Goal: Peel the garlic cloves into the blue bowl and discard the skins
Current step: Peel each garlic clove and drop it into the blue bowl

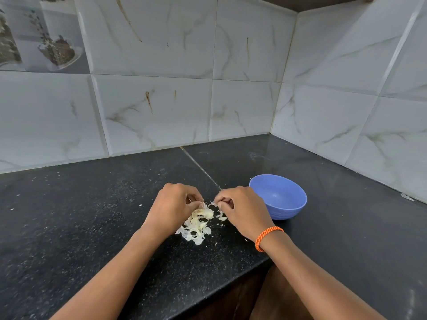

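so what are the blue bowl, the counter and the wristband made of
The blue bowl looks like matte moulded plastic: even colour, soft sheen, ridged lower wall. The counter looks like polished black granite: pale speckles, glossy reflections and a seam between slabs. The orange wristband seems to be braided cord or thread, judging by its twisted orange and dark strands.

Black speckled stone countertop (92, 227) underfoot of the fingers, glossy, with a diagonal seam (198, 166) running away beyond the fingertips. White marble-veined wall tiles (157, 112) behind, meeting a second tiled wall (346, 112) in a corner past and right of the fingers. Printed decorative tile (46, 38) far upper left. Brown cabinet front (265, 296) below the counter edge. Soft, even light.
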Available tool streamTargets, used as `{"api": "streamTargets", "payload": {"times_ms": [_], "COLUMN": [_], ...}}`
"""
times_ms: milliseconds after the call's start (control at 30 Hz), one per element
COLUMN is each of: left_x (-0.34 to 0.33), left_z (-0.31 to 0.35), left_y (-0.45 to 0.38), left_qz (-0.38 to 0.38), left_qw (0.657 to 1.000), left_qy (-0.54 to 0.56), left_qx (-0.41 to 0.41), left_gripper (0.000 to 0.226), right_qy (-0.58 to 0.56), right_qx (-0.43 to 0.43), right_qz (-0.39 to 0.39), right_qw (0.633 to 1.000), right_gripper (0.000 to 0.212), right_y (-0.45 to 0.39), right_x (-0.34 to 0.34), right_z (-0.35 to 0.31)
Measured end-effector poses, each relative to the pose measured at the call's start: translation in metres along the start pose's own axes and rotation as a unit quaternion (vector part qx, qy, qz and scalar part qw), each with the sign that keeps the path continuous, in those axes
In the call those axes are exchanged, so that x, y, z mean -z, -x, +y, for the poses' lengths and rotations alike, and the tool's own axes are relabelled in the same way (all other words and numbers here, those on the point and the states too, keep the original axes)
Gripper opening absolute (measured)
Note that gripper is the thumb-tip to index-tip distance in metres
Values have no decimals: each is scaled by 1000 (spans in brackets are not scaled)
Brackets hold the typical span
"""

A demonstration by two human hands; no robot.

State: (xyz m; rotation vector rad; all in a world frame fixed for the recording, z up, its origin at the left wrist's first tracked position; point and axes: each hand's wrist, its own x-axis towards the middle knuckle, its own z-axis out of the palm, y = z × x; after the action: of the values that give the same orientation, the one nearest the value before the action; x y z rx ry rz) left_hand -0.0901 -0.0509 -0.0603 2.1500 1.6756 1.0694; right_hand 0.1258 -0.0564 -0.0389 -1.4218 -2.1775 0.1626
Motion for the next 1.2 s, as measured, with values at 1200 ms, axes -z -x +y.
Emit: {"api": "streamTargets", "payload": {"times_ms": [1200], "left_x": [5], "left_z": [4], "left_y": [4], "left_qz": [45], "left_qw": [995], "left_qy": [-73], "left_qx": [56], "left_gripper": [15], "right_qy": [33], "right_qx": [-12], "right_qz": [-43], "right_qw": [998], "right_gripper": [20], "right_y": [8], "right_x": [-41], "right_z": [-47]}}
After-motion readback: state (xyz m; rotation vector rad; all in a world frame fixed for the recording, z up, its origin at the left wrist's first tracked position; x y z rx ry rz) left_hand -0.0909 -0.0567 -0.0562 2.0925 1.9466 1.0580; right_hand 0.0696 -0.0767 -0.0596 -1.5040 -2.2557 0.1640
